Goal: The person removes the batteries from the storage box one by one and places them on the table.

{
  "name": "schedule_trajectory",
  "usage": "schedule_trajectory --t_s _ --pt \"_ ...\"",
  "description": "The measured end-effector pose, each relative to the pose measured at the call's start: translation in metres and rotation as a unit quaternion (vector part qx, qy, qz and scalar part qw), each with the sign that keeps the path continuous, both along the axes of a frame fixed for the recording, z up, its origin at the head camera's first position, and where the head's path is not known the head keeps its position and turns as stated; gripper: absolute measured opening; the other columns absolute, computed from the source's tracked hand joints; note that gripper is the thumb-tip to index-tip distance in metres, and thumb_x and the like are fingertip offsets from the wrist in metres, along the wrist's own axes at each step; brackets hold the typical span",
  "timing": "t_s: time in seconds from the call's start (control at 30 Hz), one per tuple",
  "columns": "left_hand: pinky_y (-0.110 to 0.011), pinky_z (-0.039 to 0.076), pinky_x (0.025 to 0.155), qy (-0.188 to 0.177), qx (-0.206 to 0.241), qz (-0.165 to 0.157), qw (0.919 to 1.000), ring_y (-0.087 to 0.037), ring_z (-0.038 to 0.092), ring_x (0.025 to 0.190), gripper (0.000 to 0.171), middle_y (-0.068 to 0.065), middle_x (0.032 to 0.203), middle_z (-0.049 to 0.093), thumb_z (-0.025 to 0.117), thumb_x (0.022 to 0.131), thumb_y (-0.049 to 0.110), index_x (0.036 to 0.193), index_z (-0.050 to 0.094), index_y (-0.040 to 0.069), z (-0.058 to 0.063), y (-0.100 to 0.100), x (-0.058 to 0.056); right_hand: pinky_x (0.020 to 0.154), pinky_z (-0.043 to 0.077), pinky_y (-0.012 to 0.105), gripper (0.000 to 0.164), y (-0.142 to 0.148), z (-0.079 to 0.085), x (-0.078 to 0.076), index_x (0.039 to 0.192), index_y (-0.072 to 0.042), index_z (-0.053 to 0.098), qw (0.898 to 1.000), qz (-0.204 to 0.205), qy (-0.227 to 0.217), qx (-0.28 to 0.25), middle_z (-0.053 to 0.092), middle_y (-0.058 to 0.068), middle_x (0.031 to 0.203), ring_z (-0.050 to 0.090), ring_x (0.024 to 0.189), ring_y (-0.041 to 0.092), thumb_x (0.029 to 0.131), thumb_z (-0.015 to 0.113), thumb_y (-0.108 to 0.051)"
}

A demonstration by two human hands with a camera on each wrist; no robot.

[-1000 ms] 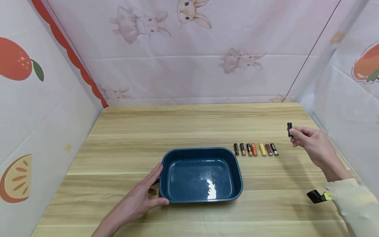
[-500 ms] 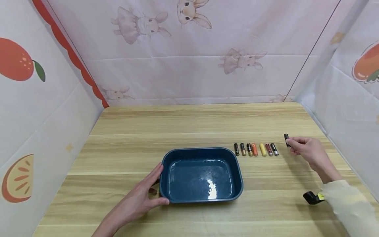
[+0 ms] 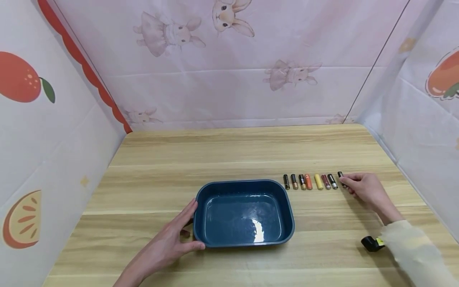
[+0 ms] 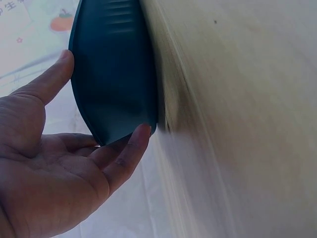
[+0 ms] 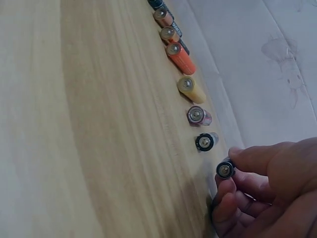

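My right hand (image 3: 365, 191) pinches a black battery (image 5: 225, 169) between thumb and fingers, at the right end of a row of batteries on the wooden table. Beside it, a little apart, lies a black-and-silver battery (image 3: 332, 181), then a dark red one (image 3: 325, 181) and a yellow one (image 3: 318, 181). Further left come an orange battery (image 3: 308, 181) and several black ones, some with copper-coloured ends. With spread fingers, my left hand (image 3: 166, 243) touches the left side of a dark blue rectangular basin (image 3: 244, 243); its thumb rests at the near left corner.
Cloth walls with printed rabbits and fruit enclose the wooden table (image 3: 215, 153) at the back and both sides. A black device (image 3: 372, 244) with a yellow-green tag sits by the right sleeve (image 3: 412, 247).
My right hand has come down and to the left with the black battery, bringing it beside the row's right end. The left hand and the basin have stayed in place.
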State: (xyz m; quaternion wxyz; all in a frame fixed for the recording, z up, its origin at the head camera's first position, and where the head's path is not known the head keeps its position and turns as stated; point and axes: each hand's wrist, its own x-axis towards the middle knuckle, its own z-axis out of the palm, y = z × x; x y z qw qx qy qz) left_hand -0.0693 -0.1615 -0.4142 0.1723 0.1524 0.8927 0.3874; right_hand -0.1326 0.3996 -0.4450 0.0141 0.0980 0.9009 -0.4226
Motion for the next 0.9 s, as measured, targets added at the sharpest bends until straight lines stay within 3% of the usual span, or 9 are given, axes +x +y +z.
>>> schedule_trajectory --t_s 0.2,0.5,0.7,0.9 --pt "-0.054 0.044 0.11 -0.007 0.003 0.004 1.0 -0.038 0.032 0.15 0.105 -0.004 0.172 0.015 0.086 0.084 0.041 0.166 0.024 0.018 -0.0004 0.0002 0.0004 0.046 0.042 0.027 0.047 -0.0019 -0.0022 -0.0004 0.12 0.013 0.069 0.999 -0.008 -0.005 0.045 0.064 0.0 0.069 0.05 0.054 0.008 0.103 0.066 -0.03" --pt "-0.058 0.04 0.112 -0.006 -0.002 0.003 1.0 -0.038 0.03 0.151 0.105 -0.004 0.172 0.016 0.086 0.084 0.043 0.166 0.025 0.019 -0.0008 0.0008 0.0004 0.048 0.04 0.029 0.041 -0.0049 -0.0043 -0.0015 0.108 0.011 0.073 0.996 -0.001 0.006 0.091 0.065 -0.002 0.065 0.051 0.056 0.011 0.101 0.068 -0.029" --pt "-0.049 0.05 0.105 -0.009 0.007 -0.003 0.9999 -0.037 0.038 0.147 0.104 -0.006 0.172 0.015 0.086 0.085 0.041 0.166 0.024 0.017 -0.0014 0.0012 0.0002 0.053 0.039 0.03 0.043 -0.0066 -0.0054 0.0001 0.108 0.01 0.073 0.994 -0.01 0.005 0.107 0.067 -0.001 0.067 0.051 0.064 0.016 0.101 0.069 -0.032" --pt "-0.055 0.045 0.109 -0.011 -0.007 0.003 0.9999 -0.037 0.034 0.149 0.105 -0.006 0.172 0.016 0.085 0.084 0.043 0.166 0.024 0.018 -0.0003 0.0014 0.0001 0.053 0.038 0.031 0.043 -0.0067 -0.0066 -0.0005 0.106 0.01 0.074 0.992 -0.014 0.011 0.122 0.069 0.002 0.072 0.05 0.065 0.017 0.101 0.068 -0.033"
